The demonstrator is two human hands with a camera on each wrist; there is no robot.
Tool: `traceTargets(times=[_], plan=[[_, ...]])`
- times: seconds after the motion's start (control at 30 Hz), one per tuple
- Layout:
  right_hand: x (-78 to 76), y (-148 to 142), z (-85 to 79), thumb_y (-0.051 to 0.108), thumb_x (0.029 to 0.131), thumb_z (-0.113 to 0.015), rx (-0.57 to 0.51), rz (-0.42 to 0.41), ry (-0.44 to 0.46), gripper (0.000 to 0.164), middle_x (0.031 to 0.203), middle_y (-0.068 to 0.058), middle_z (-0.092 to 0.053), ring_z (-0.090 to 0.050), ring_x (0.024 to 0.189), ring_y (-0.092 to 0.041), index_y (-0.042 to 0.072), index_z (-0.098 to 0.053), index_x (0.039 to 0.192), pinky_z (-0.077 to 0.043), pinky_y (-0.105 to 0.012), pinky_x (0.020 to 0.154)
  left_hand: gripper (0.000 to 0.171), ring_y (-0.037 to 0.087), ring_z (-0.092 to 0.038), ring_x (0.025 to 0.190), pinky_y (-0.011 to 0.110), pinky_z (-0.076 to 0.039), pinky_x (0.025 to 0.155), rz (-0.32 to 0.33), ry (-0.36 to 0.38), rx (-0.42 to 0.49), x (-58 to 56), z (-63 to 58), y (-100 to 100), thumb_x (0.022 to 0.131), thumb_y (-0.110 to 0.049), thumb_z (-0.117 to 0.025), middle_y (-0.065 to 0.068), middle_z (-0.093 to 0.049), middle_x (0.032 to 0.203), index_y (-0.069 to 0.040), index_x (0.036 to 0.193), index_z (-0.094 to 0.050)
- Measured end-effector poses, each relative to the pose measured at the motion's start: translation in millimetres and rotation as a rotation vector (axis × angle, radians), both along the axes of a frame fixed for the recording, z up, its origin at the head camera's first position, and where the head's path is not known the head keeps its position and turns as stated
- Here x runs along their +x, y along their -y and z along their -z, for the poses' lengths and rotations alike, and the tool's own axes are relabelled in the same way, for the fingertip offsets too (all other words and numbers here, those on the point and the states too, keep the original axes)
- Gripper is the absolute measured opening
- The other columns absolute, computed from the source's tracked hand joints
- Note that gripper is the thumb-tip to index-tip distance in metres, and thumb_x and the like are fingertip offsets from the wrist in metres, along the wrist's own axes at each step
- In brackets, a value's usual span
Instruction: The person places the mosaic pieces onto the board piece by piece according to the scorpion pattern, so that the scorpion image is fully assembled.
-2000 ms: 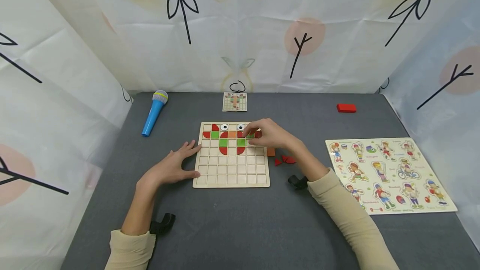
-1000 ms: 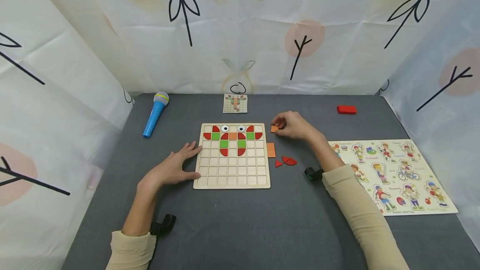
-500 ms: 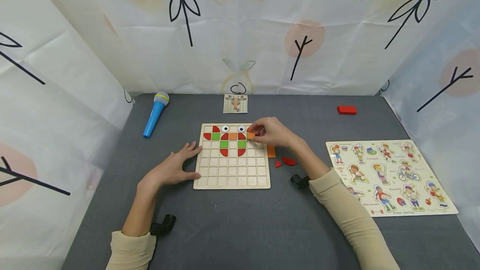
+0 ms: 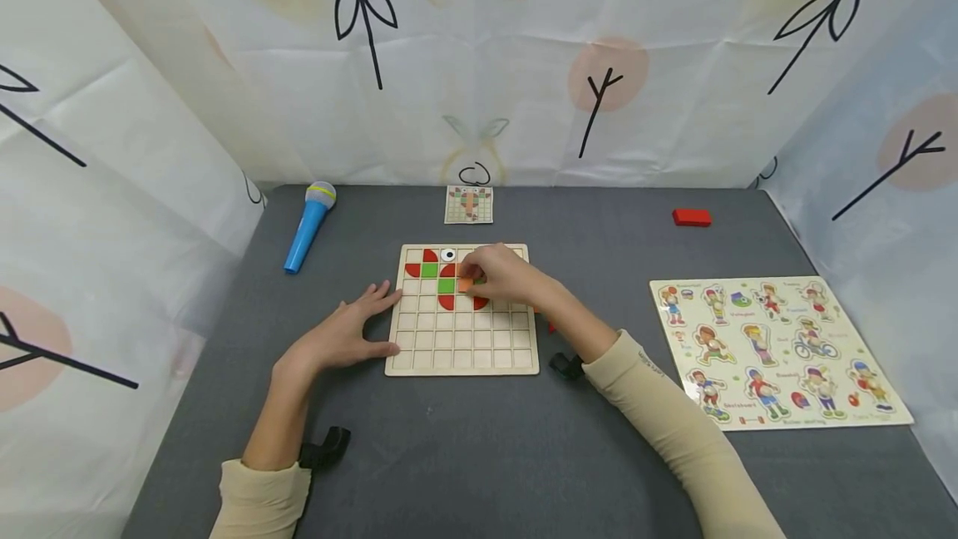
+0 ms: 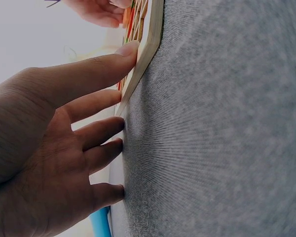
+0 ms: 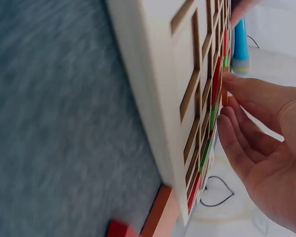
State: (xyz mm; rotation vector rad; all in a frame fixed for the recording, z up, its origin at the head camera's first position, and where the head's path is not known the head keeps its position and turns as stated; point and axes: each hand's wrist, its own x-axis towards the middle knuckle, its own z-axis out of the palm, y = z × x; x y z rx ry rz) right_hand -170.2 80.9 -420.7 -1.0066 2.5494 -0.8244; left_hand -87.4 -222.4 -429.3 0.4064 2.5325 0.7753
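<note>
A wooden grid board (image 4: 461, 341) lies on the table, its upper squares filled with red quarter-circle, green and orange tiles plus round eye pieces. My left hand (image 4: 337, 333) rests at its left side, fingers spread; in the left wrist view the thumb (image 5: 96, 71) touches the board's edge. Over the board's upper middle, my right hand (image 4: 507, 274) pinches an orange square tile (image 4: 466, 284) between thumb and fingers. That orange tile (image 6: 225, 94) stands close over the grid in the right wrist view. The right hand hides the right-hand eye and several coloured tiles.
A small pattern card (image 4: 469, 205) lies behind the board. Orange pieces (image 6: 160, 212) and a red piece (image 6: 119, 228) sit by its right edge. A blue toy microphone (image 4: 307, 227), a red block (image 4: 692, 217) and a picture board (image 4: 782, 352) lie farther out.
My right hand went right, picked up an orange tile beside the board, and brought it back left over the board's middle. The left hand has stayed at the left edge.
</note>
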Motion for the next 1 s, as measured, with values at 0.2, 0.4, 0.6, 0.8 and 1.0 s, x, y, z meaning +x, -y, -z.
traceTargets(times=[0.2,0.4,0.6,0.8,1.0], plan=[[0.3,8.0,1.0,0.008,0.096,-0.081,0.032,-0.005,-0.025,0.022,0.111,-0.012,-0.081,-0.077,0.105,-0.024,0.001,-0.079,0.117,-0.063,-0.036,0.095,0.094,0.05,-0.012,0.169,0.083,-0.008,0.128,0.004,-0.005,-0.003,-0.4,-0.6,0.4,0.094,-0.036,-0.085,0.025,-0.02,0.18,-0.01,0.17,-0.037],[2.9,-1.3,-0.4,0.012,0.096,-0.082,-0.001,0.028,-0.009,0.026,0.115,-0.011,-0.082,-0.077,0.106,-0.024,0.002,-0.079,0.121,-0.063,-0.037,0.096,0.094,0.05,-0.013,0.169,0.083,-0.009,0.128,0.007,-0.009,-0.004,-0.5,-0.8,0.4,0.094,-0.036,-0.085,0.024,-0.02,0.18,-0.01,0.17,-0.037],[5.7,-30.7,-3.9,0.011,0.096,-0.082,-0.061,0.088,0.013,0.028,0.116,-0.012,-0.082,-0.077,0.102,-0.025,0.001,-0.078,0.122,-0.064,-0.04,0.093,0.095,0.049,-0.012,0.169,0.083,-0.008,0.128,0.004,-0.005,-0.008,-1.2,0.7,1.2,0.094,-0.037,-0.085,0.024,-0.02,0.18,-0.011,0.17,-0.036],[11.8,-63.4,-9.1,0.007,0.096,-0.08,-0.084,0.132,0.005,0.022,0.109,-0.012,-0.082,-0.076,0.096,-0.023,0.0,-0.079,0.116,-0.064,-0.04,0.088,0.095,0.05,-0.011,0.169,0.082,-0.008,0.129,0.004,-0.001,-0.008,-0.6,1.3,1.4,0.094,-0.038,-0.085,0.024,-0.019,0.181,-0.011,0.171,-0.035],[14.6,-91.4,-6.8,0.001,0.094,-0.078,-0.048,0.14,-0.011,0.02,0.107,-0.015,-0.081,-0.076,0.095,-0.026,0.0,-0.079,0.114,-0.065,-0.043,0.086,0.095,0.049,-0.01,0.17,0.082,-0.008,0.129,0.005,0.005,-0.004,-0.2,1.5,1.3,0.095,-0.039,-0.084,0.024,-0.018,0.181,-0.011,0.171,-0.035]])
